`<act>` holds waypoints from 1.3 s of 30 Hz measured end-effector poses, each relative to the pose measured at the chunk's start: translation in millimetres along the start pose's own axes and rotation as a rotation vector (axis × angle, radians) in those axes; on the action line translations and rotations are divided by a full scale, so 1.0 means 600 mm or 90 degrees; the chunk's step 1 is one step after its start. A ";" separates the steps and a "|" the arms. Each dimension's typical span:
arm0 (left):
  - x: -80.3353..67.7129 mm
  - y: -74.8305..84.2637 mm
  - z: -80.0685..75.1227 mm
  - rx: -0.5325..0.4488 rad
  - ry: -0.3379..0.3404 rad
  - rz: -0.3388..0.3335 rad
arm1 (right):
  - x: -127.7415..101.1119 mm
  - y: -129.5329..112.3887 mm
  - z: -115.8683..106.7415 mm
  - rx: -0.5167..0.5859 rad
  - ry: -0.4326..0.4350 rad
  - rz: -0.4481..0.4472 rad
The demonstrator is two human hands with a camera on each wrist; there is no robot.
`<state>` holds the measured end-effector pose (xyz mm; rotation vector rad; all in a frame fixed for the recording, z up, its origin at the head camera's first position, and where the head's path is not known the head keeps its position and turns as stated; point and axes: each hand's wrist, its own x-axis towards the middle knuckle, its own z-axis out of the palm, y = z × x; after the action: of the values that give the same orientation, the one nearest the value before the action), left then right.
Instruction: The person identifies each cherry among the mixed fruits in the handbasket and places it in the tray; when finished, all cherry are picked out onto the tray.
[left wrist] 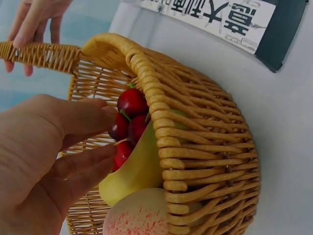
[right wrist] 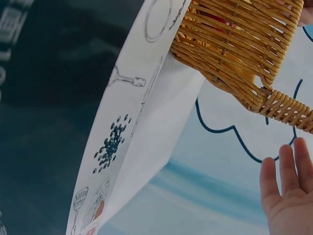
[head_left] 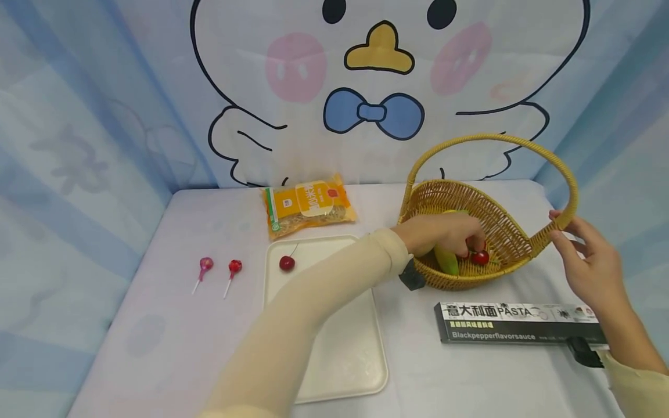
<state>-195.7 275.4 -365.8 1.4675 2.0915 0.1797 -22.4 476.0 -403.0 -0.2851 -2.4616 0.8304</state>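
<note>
A wicker basket with a tall arched handle stands at the right of the table. My left hand reaches over its near side. In the left wrist view, the left thumb and fingers stand apart at the red cherries; whether they bear on one is hard to tell. Under these cherries lie a yellow banana and a pale, red-speckled peach. With thumb and fingers on opposite sides, my right hand holds the basket's handle near its right base.
A black pasta box lies before the basket. Left of it, a cream tray bears one cherry and lies partly under my left arm. Two lollipops lie farther left. An orange food packet sits behind the tray.
</note>
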 end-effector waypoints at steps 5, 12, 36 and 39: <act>0.006 0.000 -0.003 -0.020 -0.023 -0.012 | -0.001 0.001 -0.001 -0.009 0.003 0.002; 0.014 0.000 0.001 0.000 -0.008 -0.039 | 0.002 0.003 0.000 0.002 0.003 -0.001; 0.051 0.003 0.026 0.091 -0.012 -0.001 | 0.000 0.001 0.002 -0.022 -0.008 0.020; 0.051 0.003 0.028 0.084 0.002 0.016 | 0.002 0.004 0.002 -0.023 -0.004 0.019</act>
<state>-192.4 299.9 -390.1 1.5711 2.1231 0.0549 -23.9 477.9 -404.6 -0.3330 -2.4864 0.8000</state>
